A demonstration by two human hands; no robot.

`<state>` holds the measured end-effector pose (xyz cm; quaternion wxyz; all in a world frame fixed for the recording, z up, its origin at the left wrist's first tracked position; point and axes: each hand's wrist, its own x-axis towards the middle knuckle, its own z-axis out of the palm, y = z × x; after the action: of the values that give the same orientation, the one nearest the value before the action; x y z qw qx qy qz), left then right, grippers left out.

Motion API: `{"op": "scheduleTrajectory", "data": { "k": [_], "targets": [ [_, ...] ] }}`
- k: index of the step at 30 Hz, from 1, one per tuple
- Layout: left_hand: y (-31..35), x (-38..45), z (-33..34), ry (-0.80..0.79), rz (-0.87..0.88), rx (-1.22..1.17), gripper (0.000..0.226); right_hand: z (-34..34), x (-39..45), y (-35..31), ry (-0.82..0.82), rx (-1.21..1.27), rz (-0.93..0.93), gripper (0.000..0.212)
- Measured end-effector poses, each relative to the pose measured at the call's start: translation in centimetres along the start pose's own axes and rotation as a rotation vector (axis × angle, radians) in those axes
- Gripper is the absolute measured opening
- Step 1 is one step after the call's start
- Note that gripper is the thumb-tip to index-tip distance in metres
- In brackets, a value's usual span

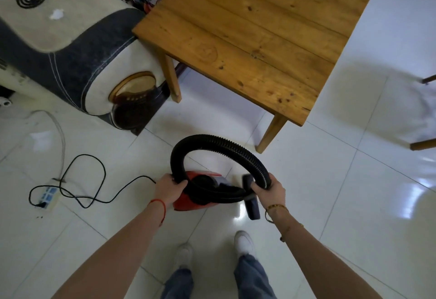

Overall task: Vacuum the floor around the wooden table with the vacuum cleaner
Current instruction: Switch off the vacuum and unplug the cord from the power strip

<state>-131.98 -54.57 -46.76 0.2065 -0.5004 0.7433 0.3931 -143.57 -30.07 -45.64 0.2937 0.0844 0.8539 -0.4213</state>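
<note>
A small red vacuum cleaner (203,191) sits on the white tiled floor just in front of my feet. Its black ribbed hose (212,141) arches up in a loop above it. My left hand (168,186) grips the hose's left end near the red body. My right hand (270,189) grips the hose's right end, where the dark nozzle (251,200) hangs down toward the floor. The wooden table (247,32) stands ahead and to the right, with its near leg (271,133) close to the hose.
A cream and dark sofa arm (77,50) stands left of the table. The vacuum's black cord (94,180) loops over the floor to a power strip (48,196) at the left. Wooden chair legs (424,144) show at the right edge. My white shoes (244,242) are below.
</note>
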Motion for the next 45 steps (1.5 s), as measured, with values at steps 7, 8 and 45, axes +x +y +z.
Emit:
{"op": "scheduleTrajectory", "data": {
  "k": [7,8,45],
  "targets": [
    [-3.7,1.9,3.2,-0.082,0.125,-0.125,0.045,2.3,0.2,0.2,0.115,0.033,-0.013,0.024],
    [-4.0,1.8,3.8,-0.101,0.154,-0.178,0.044,2.6,0.0,0.4,0.113,0.042,-0.04,0.029],
    [-16.8,8.1,11.6,0.148,0.668,0.162,0.041,16.9,4.4,11.1,0.302,-0.145,-0.598,0.074]
  ]
}}
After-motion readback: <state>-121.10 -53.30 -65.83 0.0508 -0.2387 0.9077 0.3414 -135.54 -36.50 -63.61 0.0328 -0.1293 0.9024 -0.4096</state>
